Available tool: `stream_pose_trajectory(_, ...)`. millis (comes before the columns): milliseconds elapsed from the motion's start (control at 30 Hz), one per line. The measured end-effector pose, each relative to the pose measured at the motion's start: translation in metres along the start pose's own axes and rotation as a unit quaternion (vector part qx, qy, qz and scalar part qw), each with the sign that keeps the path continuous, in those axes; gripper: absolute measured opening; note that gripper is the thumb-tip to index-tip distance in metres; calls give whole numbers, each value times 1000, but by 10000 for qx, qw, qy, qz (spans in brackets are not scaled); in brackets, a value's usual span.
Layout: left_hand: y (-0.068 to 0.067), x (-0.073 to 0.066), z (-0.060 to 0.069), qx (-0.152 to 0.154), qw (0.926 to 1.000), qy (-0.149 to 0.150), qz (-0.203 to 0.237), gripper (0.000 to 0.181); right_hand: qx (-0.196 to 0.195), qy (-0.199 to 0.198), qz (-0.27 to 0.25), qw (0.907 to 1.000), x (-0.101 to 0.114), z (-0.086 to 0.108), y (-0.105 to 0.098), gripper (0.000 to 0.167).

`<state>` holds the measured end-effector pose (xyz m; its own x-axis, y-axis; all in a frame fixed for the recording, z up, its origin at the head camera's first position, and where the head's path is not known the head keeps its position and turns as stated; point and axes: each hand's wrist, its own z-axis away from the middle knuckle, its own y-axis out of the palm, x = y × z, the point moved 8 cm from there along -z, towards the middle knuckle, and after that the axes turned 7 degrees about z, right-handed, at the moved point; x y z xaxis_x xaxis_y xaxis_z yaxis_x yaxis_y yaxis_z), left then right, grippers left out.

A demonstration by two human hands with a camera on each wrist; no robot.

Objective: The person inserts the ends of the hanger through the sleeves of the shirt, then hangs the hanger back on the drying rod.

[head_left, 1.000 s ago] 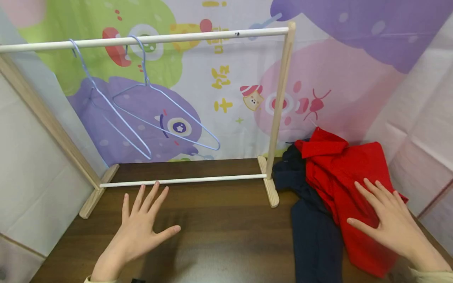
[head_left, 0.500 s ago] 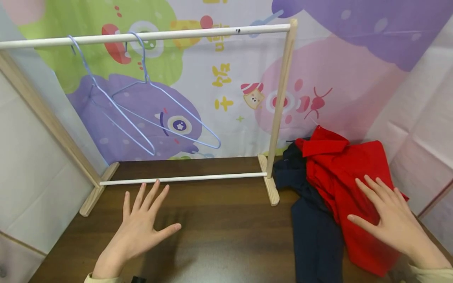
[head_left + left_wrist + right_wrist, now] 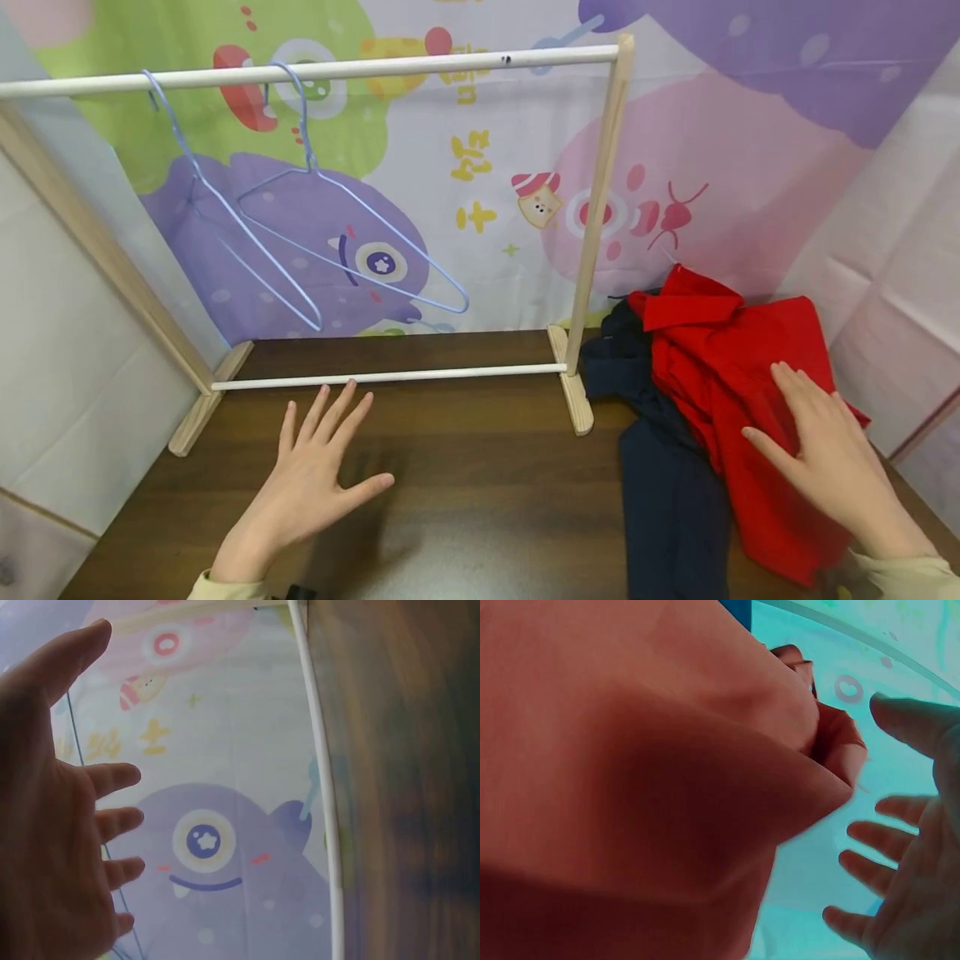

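From my end I see two bare hands. Left hand (image 3: 311, 483): slim, tapering fingers with rounded tips; nails look short. Right hand (image 3: 836, 458): much the same slender build. Both wrists run into clothing. Left sleeve (image 3: 228, 587): pale beige, slightly yellowish, only a short band of cuff in my head view. Right sleeve (image 3: 907, 575): same pale beige, softly creased, more of it showing. Beside the left cuff I note a small black block (image 3: 300, 592), cut off by the frame; mounting I can't tell.
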<state>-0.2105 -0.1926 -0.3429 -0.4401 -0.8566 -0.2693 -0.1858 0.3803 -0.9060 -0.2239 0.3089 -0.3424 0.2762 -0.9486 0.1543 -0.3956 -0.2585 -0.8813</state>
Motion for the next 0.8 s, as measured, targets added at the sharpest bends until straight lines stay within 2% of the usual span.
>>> stream_pose_trajectory(200,12,-6,-6,23,9983,336,472,82,-14,185,-125,9997,-2,-13,9,85)
stream_pose_trajectory(400,26,-18,-18,-134,9932,703,918,64,-130,608,-232,9978,-5,-23,18,82)
stream_pose_trajectory(600,35,-28,-28,-190,9887,726,1300,51,10,998,-107,9949,-7,-32,30,86)
stream_pose_trajectory(800,43,-34,-37,-36,9893,682,1293,48,-65,1138,32,9935,-8,-35,35,82)
